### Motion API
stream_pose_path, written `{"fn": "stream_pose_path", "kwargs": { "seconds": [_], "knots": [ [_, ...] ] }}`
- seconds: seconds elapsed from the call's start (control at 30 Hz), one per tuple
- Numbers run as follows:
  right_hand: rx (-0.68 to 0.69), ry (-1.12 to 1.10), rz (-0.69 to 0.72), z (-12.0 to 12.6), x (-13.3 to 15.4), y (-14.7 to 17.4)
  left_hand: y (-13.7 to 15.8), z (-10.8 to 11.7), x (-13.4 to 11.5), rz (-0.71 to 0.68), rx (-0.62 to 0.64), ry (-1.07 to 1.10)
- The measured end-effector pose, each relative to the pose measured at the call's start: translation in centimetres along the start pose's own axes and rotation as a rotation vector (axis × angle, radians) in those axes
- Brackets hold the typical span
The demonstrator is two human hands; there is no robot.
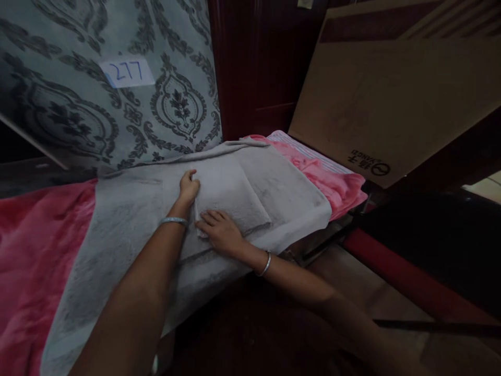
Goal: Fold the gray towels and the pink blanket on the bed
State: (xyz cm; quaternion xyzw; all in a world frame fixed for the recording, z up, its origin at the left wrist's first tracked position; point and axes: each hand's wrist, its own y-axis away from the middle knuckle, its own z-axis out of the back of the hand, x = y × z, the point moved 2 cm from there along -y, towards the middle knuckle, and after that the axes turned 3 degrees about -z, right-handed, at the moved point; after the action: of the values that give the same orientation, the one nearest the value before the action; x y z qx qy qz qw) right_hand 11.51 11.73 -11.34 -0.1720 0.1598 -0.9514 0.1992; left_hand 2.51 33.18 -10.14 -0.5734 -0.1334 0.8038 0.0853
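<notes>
"What do your hands hold right now?"

"On my head feed, my right hand (223,232) lies palm down, fingers slightly spread, on the near left corner of the folded cloth (230,190); it grips nothing. My left hand (189,189) is half curled at the left edge, thumb up. I can't tell whether its fingers pinch that edge."

"And where is the cloth?"

"On the grey sheet (289,193), right of my left hand, its near left corner under my right."

"How do I smooth it well?"

"I'd use my left hand as a stop along the edge and press with a flat right palm, stroking away from that edge so the layers lie even. I'd go lightly: the sheet beneath looks loose and could drag into creases."

"How does the cloth look?"

"Pale grey, soft, a neat 4-sided fold, nearly the sheet's colour. Its top looks mostly smooth, with a fuzzier near edge. I can't count the layers. Pink fabric (39,250) shows beyond both ends of the sheet."
</notes>
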Motion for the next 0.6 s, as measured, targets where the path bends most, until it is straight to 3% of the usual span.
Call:
{"fn": "stream_pose_path", "kwargs": {
  "seconds": [0.17, 0.4, 0.6],
  "knots": [
    [0.006, -0.026, -0.004, -0.8, -0.2, 0.6, -0.1, -0.4, -0.1, 0.058, 0.02, -0.041],
    [0.016, -0.134, -0.028, 0.2, -0.4, 0.1, -0.6, 0.0, -0.5, 0.079, 0.042, -0.14],
    [0.045, -0.093, 0.005, -0.5, -0.1, 0.8, -2.8, -0.1, -0.5, 0.103, 0.046, -0.244]
  ]
}}
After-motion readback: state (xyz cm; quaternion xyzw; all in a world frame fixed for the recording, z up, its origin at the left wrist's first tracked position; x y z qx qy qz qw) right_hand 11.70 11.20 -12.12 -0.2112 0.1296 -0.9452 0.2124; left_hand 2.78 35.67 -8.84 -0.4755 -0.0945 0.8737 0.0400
